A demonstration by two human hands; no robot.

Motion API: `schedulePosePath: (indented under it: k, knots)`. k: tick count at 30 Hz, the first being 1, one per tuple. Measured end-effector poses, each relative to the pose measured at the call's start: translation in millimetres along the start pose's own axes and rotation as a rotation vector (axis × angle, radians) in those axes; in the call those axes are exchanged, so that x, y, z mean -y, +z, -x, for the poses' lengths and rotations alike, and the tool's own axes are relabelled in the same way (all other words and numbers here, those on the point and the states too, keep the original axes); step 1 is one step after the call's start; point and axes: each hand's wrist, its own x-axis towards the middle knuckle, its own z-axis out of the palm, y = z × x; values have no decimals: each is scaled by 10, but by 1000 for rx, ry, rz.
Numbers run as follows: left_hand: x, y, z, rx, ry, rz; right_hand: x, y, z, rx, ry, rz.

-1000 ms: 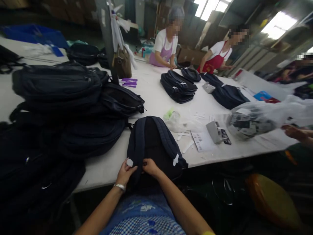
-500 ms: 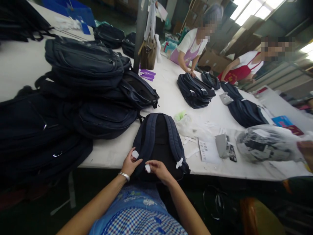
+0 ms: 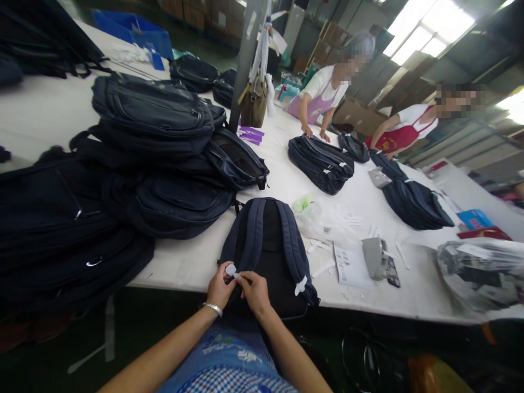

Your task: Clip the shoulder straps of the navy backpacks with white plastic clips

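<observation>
A dark navy backpack point(image 3: 273, 245) lies at the table's front edge, straps up and its bottom toward me. At its lower left, my left hand point(image 3: 220, 286) pinches a small white paper strip point(image 3: 231, 269) with a rounded end. My right hand point(image 3: 254, 289) is closed beside it, fingertips meeting the strip's other end. The strip lies at the lower end of the left shoulder strap point(image 3: 250, 234); whether it goes around the webbing is hidden by my fingers. Another white strip point(image 3: 301, 285) is wrapped on the lower right shoulder strap point(image 3: 291, 240).
Dark backpacks point(image 3: 151, 114) are piled on the left. A post point(image 3: 241, 65) with a hanging brown bag point(image 3: 254, 103) stands behind. Two co-workers point(image 3: 317, 98) handle backpacks point(image 3: 321, 161) across the table. A plastic bag point(image 3: 323, 218), a written paper sheet point(image 3: 350, 265) and a grey dispenser point(image 3: 374, 256) lie right.
My hands have come together; the white strip pieces, apart before, now meet between them. Across the table, a co-worker's backpack has shifted toward me and left. The whole view has tilted slightly.
</observation>
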Motion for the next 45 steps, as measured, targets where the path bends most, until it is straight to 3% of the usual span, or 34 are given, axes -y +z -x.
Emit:
schedulePosePath:
  k: [7,15,22,26,32,40,45]
  knots:
    - [-45,-89,-12,114,-105,138,-119,42,-64,-27,108,-98]
    - [27,13,8,101,-16,78,-30,107,-57,-42,186,-389]
    - [-101,-141,-92,183,-143,76,-26,174,-146,-70,244,-315]
    - [-135,-234,-135,134,-135,-21,-4,160,-118,-77,279,-290]
    - [-158,-215,-30,92,17,-86,30,170,-99,-114,285,-340]
    - [-278,-237,94,170,-21,-15,-43,182,-72,-72,216,-490]
    - [-344,-301,53,154,-22,-132,-67,178,-66,-10,174,-521]
